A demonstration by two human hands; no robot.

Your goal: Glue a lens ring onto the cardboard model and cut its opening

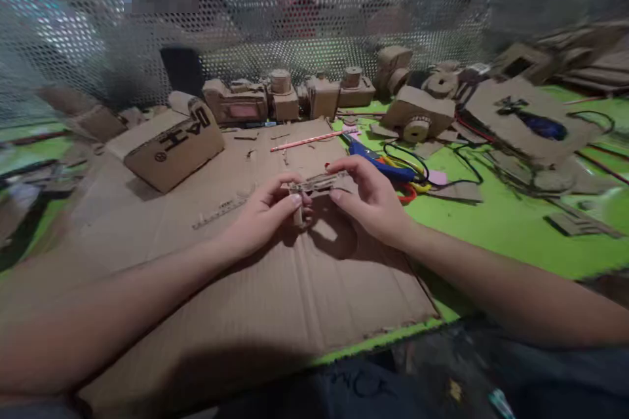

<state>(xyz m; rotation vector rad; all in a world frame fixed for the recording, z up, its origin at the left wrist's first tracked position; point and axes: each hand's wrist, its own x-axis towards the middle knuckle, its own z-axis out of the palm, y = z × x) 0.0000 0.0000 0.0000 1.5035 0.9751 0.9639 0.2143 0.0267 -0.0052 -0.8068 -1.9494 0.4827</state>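
Between my two hands is a small cardboard piece (319, 182) with ragged edges, held just above a large cardboard sheet (255, 288). My left hand (278, 206) pinches its left end between thumb and fingers. At the right end, my right hand (371, 196) grips it with thumb below and fingertips on top. A short strip of cardboard hangs down by my left fingertips; whether it joins the held piece I cannot tell. Left of my left hand lies a thin torn cardboard strip (219, 213). Beyond the hands rests a pink pencil (307, 141).
A lettered cardboard box (170, 144) stands at the left. Cardboard camera models (282, 101) line the back before a perforated metal screen (236, 26). On the green table (491, 236), right of my hands, lie a blue tool (383, 167), a black cable and red-handled scissors (407, 194).
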